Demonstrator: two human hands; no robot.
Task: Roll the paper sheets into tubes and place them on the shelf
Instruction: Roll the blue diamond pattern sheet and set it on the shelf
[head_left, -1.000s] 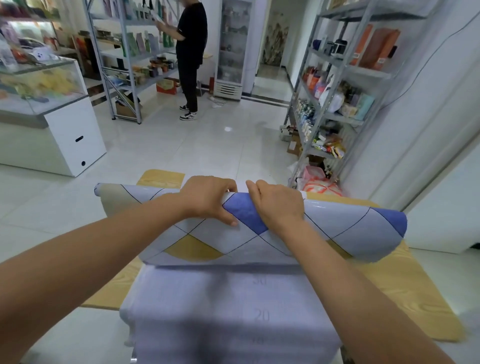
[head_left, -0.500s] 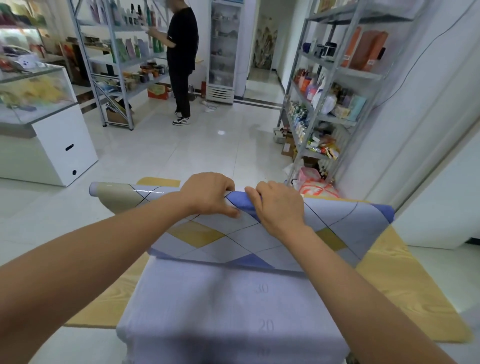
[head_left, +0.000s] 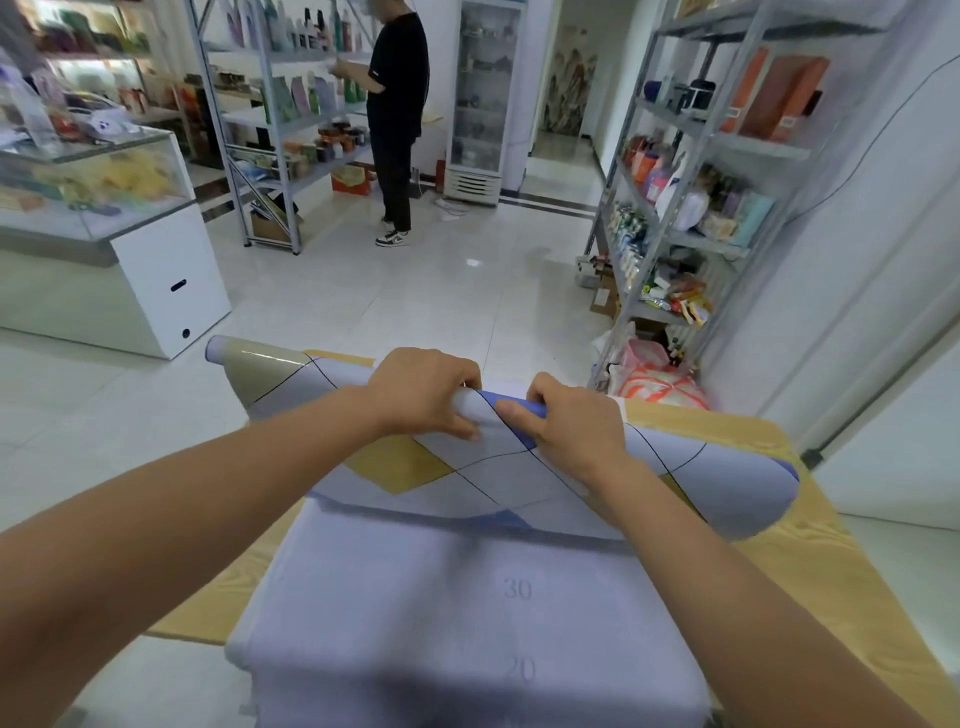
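Both hands gripped the rolled part of the paper sheet (head_left: 498, 483) at the far side of the bench (head_left: 831, 571). Left hand (head_left: 421, 395) and right hand (head_left: 571, 423) sat side by side near the roll's middle, fingers curled over the top, thumbs on the near face. The roll's tan left end overhung the bench's left edge above the floor (head_left: 363, 301); its right end lay on the bench close to the right edge. The unrolled part, pale back up with 30 and 20 printed on it, ran toward me and past the near edge. Open tiled floor ahead and to the left. To the right, a stocked metal shelf (head_left: 675, 239) stood near the bench's far right corner, with bags (head_left: 654, 384) at its foot just beyond the bench. Farther off: a person in black (head_left: 395, 104) at a second shelf (head_left: 270, 130), a glass display counter (head_left: 104, 208) on the left, a glass-door cooler (head_left: 483, 93) at the back.
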